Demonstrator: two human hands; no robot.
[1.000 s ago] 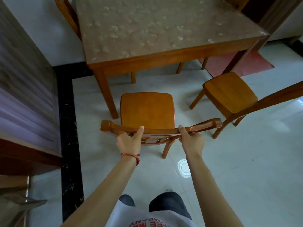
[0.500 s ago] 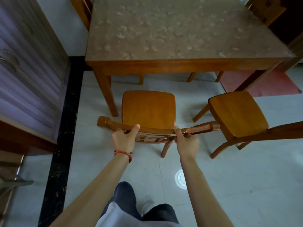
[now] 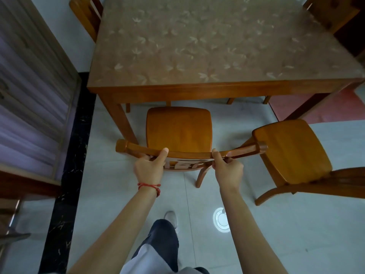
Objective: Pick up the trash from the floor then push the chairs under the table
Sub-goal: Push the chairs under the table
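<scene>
Directly before the table (image 3: 217, 89), on the pale tiled floor (image 3: 296, 234), stands the chair (image 3: 178, 129) being handled: glossy orange-brown wood, with a squarish seat of rounded corners and a curved top rail ending in rounded knobs. Its seat's far edge sits just at the table's near edge, beside the table's near left leg, so most of the seat lies out in the open. Both hands hold the top rail: the left hand (image 3: 149, 169), a red cord bracelet (image 3: 150, 186) on its wrist, has its fingers curled under the rail and its thumb laid up over it, and the right hand (image 3: 227, 171) grips the rail the same way further right. The table's surface bears a brownish cover with a pale leaf pattern. To the right of the held chair stands a second chair (image 3: 292, 151) of the same wood, turned at an angle and clear of the table, its seat corner just beside the held chair's right knob. Two more chair backs show at the table's far corners.
</scene>
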